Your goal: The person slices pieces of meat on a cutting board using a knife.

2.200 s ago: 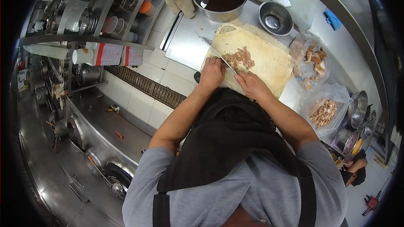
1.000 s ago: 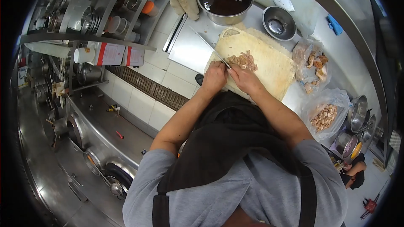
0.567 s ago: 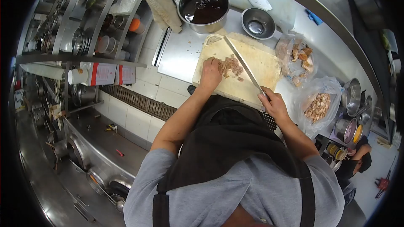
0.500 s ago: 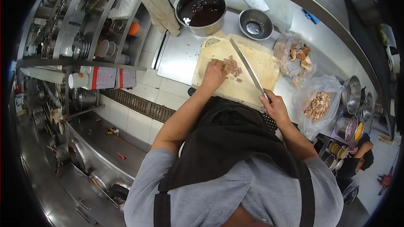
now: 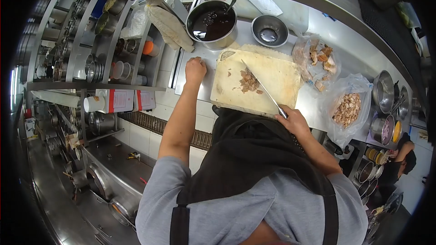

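Left hand (image 5: 195, 70): was curled up (inside hidden)
Right hand (image 5: 297, 121): held the knife (image 5: 264, 86)
Meat (image 5: 249, 82): sat between both hands

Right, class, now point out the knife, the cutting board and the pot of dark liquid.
Knife (image 5: 261, 85), head view: middle of the blade.
Cutting board (image 5: 282, 76), head view: bare top surface.
Pot of dark liquid (image 5: 221, 44), head view: outer metal wall, near side.

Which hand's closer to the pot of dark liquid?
Left. The left hand is just short of the pot; the right hand is on the knife, across the cutting board from it.
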Tool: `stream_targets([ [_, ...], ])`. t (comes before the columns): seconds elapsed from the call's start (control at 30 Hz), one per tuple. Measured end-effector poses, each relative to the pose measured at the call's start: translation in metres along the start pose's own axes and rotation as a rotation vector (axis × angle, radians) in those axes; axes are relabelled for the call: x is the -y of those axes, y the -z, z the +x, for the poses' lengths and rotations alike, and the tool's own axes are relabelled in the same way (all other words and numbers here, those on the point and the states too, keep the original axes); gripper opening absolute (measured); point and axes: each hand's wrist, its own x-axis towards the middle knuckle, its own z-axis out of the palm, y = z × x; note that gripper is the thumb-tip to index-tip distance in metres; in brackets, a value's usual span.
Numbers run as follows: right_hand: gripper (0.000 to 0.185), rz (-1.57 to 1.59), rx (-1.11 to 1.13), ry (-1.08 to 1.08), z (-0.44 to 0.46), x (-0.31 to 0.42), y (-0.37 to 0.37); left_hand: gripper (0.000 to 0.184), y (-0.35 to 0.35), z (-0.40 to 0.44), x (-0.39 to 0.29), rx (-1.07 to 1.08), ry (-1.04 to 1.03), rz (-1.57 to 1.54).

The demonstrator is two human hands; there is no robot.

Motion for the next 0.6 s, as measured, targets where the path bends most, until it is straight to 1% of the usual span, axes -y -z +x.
stream_targets([
  [0.13, 0.044, 0.024, -0.035, 0.004, -0.009, 0.004, -0.008, 0.013, -0.01, 0.007, 0.008, 0.017, -0.107, 0.052],
  [0.17, 0.044, 0.018, -0.039, 0.004, -0.013, 0.006, -0.008, 0.013, -0.013, 0.009, 0.01, 0.013, -0.107, 0.046],
  [0.23, 0.043, 0.04, -0.045, -0.124, -0.022, 0.011, -0.01, 0.013, -0.015, 0.014, 0.012, 0.059, -0.132, 0.088],
  [0.27, 0.043, 0.035, -0.045, -0.125, -0.027, 0.014, -0.01, 0.013, -0.016, 0.016, 0.013, 0.058, -0.13, 0.084],
  [0.33, 0.043, 0.061, -0.097, -0.21, -0.035, 0.018, -0.012, 0.012, -0.016, 0.022, 0.011, 0.169, -0.15, -0.007],
  [0.37, 0.043, 0.06, -0.1, -0.217, -0.038, 0.016, -0.018, 0.012, -0.016, 0.024, 0.01, 0.174, -0.154, -0.011],
  [0.43, 0.043, 0.134, -0.278, -0.126, -0.046, 0.015, -0.032, 0.011, -0.018, 0.023, 0.008, 0.22, -0.321, -0.245],
  [0.47, 0.043, 0.133, -0.284, -0.144, -0.05, 0.016, -0.037, 0.011, -0.019, 0.021, 0.006, 0.234, -0.329, -0.254],
  [0.53, 0.043, 0.076, -0.271, -0.275, -0.053, 0.027, -0.041, 0.014, -0.015, 0.024, -0.001, 0.181, -0.424, -0.265],
  [0.57, 0.043, 0.084, -0.32, -0.224, -0.056, 0.022, -0.052, 0.014, -0.014, 0.028, -0.003, 0.191, -0.436, -0.277],
  [0.6, 0.043, 0.084, -0.328, -0.245, -0.058, 0.031, -0.057, 0.014, -0.015, 0.03, -0.003, 0.2, -0.456, -0.264],
])
